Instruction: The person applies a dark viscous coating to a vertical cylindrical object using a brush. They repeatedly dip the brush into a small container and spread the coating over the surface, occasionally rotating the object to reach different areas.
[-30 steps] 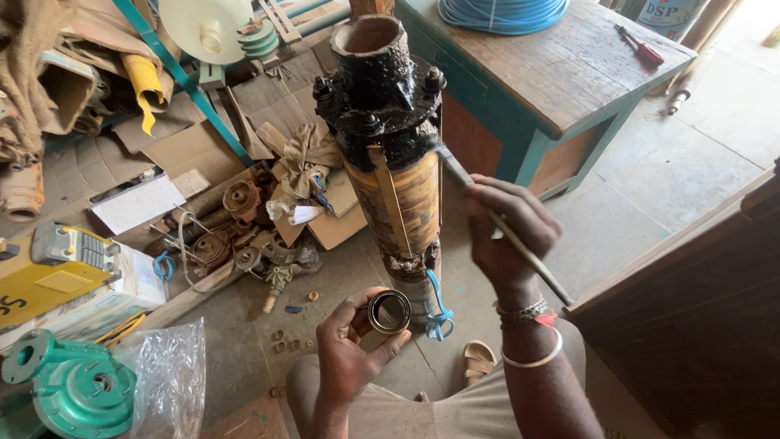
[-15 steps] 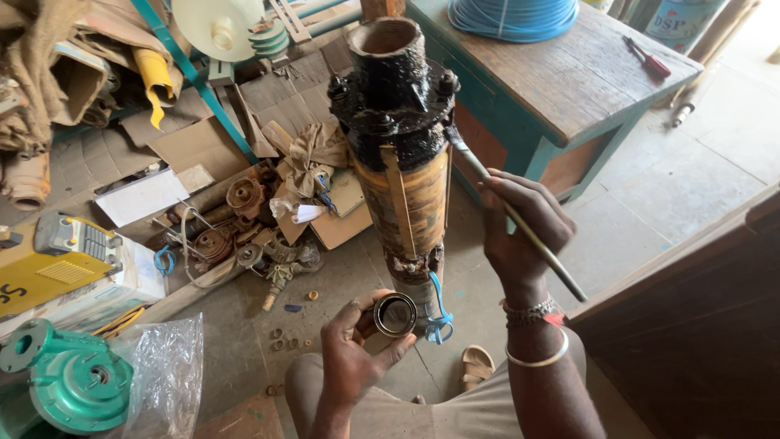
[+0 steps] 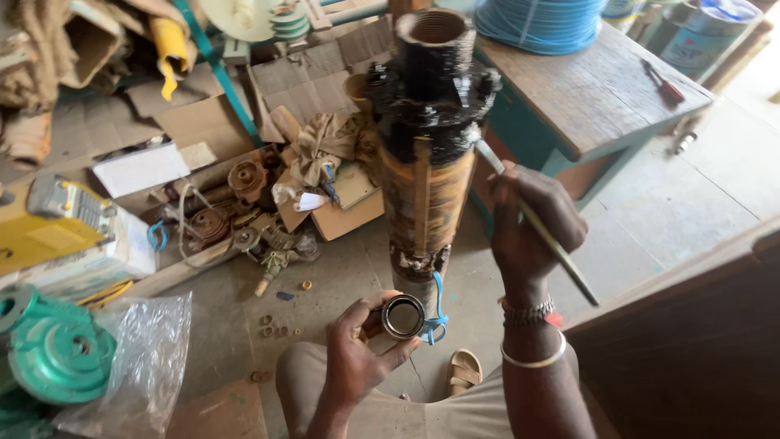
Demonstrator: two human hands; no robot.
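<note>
A tall rusty cylindrical pump body (image 3: 426, 195) stands upright in front of me, with a black bolted head (image 3: 431, 97) and an open round mouth on top. My left hand (image 3: 357, 358) holds a small round tin (image 3: 403, 316) low beside the cylinder's base, close to a blue cord (image 3: 439, 313). My right hand (image 3: 528, 228) grips a thin paintbrush (image 3: 561, 256), whose tip touches the right side of the black head.
A teal wooden table (image 3: 585, 97) stands at the right with a blue coil (image 3: 540, 20) and a red-handled tool (image 3: 665, 83). Cardboard, rusty metal parts (image 3: 244, 211), a yellow box (image 3: 49, 236) and a green casting (image 3: 57, 349) under plastic litter the left floor. A sandal (image 3: 465, 370) lies below.
The view has drawn closer to the cylinder. My right hand has shifted the brush along the black head. The left hand keeps the tin in about the same place.
</note>
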